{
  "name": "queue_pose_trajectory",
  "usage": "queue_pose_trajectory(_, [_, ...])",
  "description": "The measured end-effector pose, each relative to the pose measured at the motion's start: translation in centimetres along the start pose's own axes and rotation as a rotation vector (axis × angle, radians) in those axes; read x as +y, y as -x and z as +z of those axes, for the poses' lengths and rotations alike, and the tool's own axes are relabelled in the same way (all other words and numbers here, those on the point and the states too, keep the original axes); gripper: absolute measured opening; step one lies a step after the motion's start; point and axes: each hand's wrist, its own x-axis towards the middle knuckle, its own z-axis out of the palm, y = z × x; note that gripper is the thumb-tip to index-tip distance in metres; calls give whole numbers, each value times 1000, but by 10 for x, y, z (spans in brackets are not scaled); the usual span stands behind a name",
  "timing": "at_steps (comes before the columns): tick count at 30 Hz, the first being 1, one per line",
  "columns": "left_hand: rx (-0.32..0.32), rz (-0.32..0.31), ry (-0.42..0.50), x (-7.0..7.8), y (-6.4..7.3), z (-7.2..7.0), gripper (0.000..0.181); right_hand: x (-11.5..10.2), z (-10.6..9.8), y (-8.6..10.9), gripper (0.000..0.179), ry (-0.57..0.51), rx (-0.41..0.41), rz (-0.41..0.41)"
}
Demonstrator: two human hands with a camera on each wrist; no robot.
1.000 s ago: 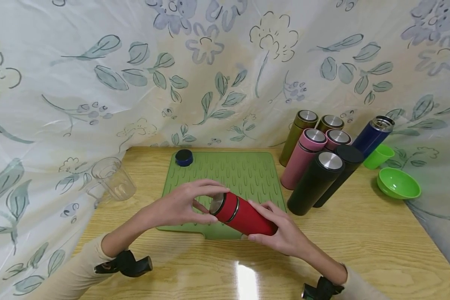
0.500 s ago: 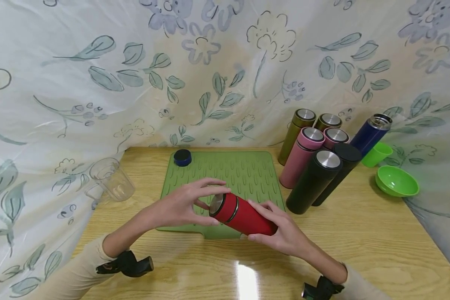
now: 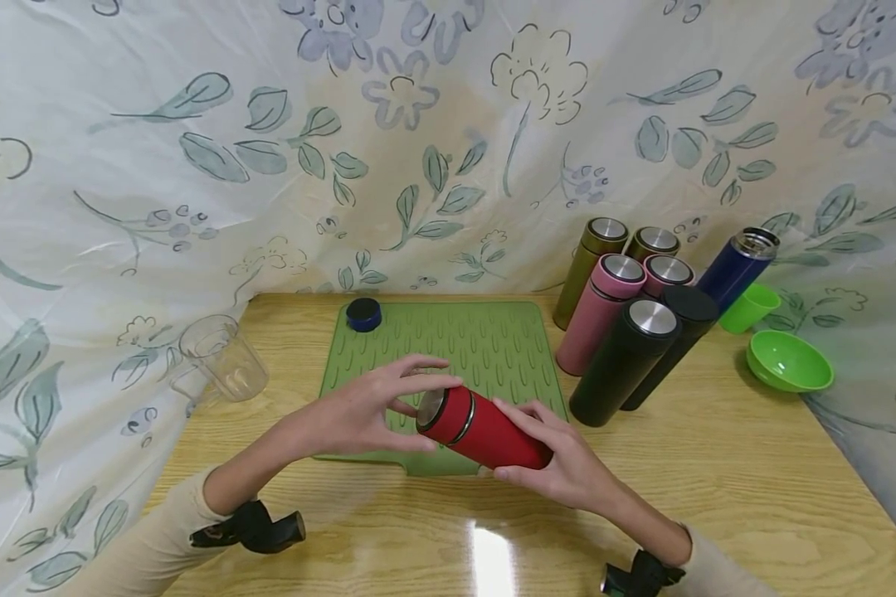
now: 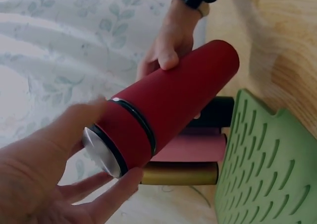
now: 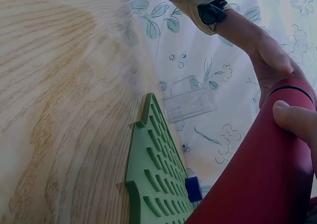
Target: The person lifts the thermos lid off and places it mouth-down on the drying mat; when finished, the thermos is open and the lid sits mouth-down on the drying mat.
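Note:
A red thermos (image 3: 500,431) is held tilted above the near part of the green mat (image 3: 493,340), its steel-topped lid (image 3: 442,412) pointing left. My right hand (image 3: 560,464) grips the body near its base, thumb on one side and fingers on the other. At the other end, my left hand (image 3: 358,410) has its thumb and fingers spread around the lid. In the left wrist view the lid (image 4: 124,137) lies between the thumb and fingertips, against the dark ring below it. The right wrist view shows the red body (image 5: 267,154) close up with the right thumb on it.
A blue cap (image 3: 364,314) lies on the mat's back left corner. Left of the mat stands a clear mug (image 3: 227,361). Several thermoses cluster at the right, including a pink one (image 3: 601,319), a black one (image 3: 620,369) and a lidless blue one (image 3: 735,269). Beyond are a green cup (image 3: 750,308) and green bowl (image 3: 790,362).
The left thumb has shifted slightly down at the lid's edge. The thermos and right hand stay nearly still. The head view has moved a little.

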Motion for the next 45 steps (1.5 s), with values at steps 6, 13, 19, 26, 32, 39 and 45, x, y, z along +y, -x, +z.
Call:
queue_pose_trajectory(6, [0,-21,2,2,0,2,63,0,0,1,75,5,1,-1])
queue_pose_trajectory(13, [6,-14,-6,2,-1,3,65,0,-1,1,75,1,-5,9])
queue_pose_trajectory(19, [9,-6,1,2,-1,4,65,0,-3,3,75,1,-8,12])
queue_pose_trajectory(26, [5,-17,-6,4,0,7,63,1,-2,6,74,-4,-22,15])
queue_pose_trajectory(32, [10,-26,17,4,0,10,65,3,-3,9,74,4,-14,7])
queue_pose_trajectory(39, [-11,-32,47,3,-3,11,66,5,-2,11,74,-17,-18,11])
queue_pose_trajectory(45, [-7,2,56,1,-7,11,64,7,-3,10,74,-12,-16,33])
